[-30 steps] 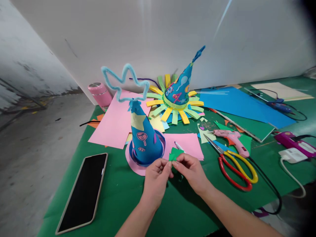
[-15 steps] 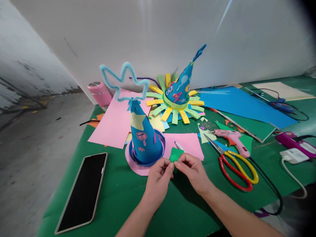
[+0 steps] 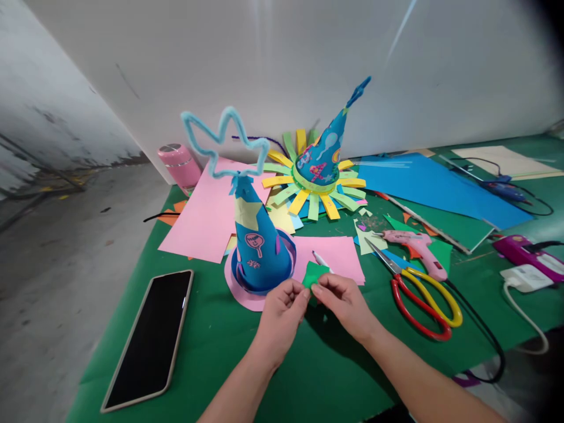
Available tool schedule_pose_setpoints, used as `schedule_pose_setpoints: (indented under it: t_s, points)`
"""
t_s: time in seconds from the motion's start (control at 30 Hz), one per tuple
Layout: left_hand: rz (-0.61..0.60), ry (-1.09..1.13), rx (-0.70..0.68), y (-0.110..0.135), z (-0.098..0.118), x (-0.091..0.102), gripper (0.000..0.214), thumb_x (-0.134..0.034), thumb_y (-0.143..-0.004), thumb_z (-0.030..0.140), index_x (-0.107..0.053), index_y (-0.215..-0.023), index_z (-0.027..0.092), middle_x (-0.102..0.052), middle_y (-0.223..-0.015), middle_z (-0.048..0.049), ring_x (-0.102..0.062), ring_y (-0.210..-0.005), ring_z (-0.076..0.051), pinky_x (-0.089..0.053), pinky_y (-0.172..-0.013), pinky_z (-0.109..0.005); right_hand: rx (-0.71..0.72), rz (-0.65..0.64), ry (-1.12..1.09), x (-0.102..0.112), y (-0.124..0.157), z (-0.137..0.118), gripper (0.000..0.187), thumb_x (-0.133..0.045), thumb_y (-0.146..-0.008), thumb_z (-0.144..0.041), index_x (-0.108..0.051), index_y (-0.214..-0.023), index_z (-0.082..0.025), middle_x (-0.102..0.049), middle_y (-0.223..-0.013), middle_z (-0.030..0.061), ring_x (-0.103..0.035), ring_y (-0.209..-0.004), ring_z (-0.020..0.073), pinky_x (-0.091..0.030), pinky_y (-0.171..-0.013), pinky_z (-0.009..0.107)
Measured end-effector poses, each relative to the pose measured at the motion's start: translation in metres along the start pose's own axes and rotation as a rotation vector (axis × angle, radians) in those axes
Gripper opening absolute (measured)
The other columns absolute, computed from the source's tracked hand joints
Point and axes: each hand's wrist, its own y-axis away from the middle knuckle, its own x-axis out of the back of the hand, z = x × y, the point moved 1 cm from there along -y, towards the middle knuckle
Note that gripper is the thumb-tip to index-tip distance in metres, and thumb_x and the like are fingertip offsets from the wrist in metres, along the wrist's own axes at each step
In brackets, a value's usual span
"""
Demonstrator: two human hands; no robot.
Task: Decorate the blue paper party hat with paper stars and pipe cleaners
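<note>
Still, at lower centre-frame, the left hand [image 3: 282,309] and right hand [image 3: 346,301] pinch the green paper scrap [image 3: 314,272], barely shifted; handling continues.

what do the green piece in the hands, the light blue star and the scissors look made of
Green piece: probably thin paper or card, flat and matte, with straight-cut edges. Light blue star: likely pipe cleaner, soft-looking, its outline fuzzy. Scissors: blades apparently metal, grey with a sheen; red and yellow handles smooth and shiny, perhaps plastic-coated.

A phone [image 3: 148,341] lies left, a pink flask [image 3: 180,166] beyond, probably a charger [image 3: 526,278] far right
</note>
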Motion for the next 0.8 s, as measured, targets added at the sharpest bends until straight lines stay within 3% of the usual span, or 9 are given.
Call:
schedule_pose_setpoints:
  t_s: [0.27, 0.57, 0.8]
  points:
    - [-0.04, 0.035, -0.038, -0.0005, 0.0029, 0.0008, 0.023, -0.053, -0.076, 0.032, -0.045, -0.061, 0.016, -0.038, -0.047, 0.0065, -0.031, -0.045, -0.006, -0.022, -0.045, -0.02, 0.119, 0.015, 0.138, -0.0016, 0.0024, -0.0013, 0.028, -0.046, -0.083, -0.031, -0.036, -0.059, -0.018, -0.03, -0.054, -0.0062, -0.027, -0.052, 0.0084, -0.024, -0.047, 0.022]
    - [-0.062, 0.079, -0.055, -0.0017, -0.002, 0.0006, 0.025, -0.051, -0.077, 0.035, -0.045, -0.061, 0.017, -0.042, -0.05, 0.005, -0.039, -0.049, -0.008, -0.031, -0.05, -0.021, 0.131, 0.055, 0.171, -0.0051, 0.0028, 0.0019, 0.03, -0.043, -0.085, -0.032, -0.036, -0.059, -0.018, -0.03, -0.054, -0.0055, -0.029, -0.052, 0.0087, -0.026, -0.049, 0.022]
    - [-0.01, 0.236, 0.012, -0.0032, -0.0022, 0.0028, 0.025, -0.056, -0.073, 0.028, -0.042, -0.055, 0.017, -0.036, -0.042, 0.0078, -0.034, -0.043, -0.006, -0.025, -0.046, -0.02, 0.205, 0.04, 0.271, -0.0004, 0.0061, -0.0032, 0.03, -0.037, -0.088, -0.029, -0.049, -0.064, -0.016, -0.045, -0.058, -0.0019, -0.042, -0.055, 0.0099, -0.033, -0.051, 0.022]
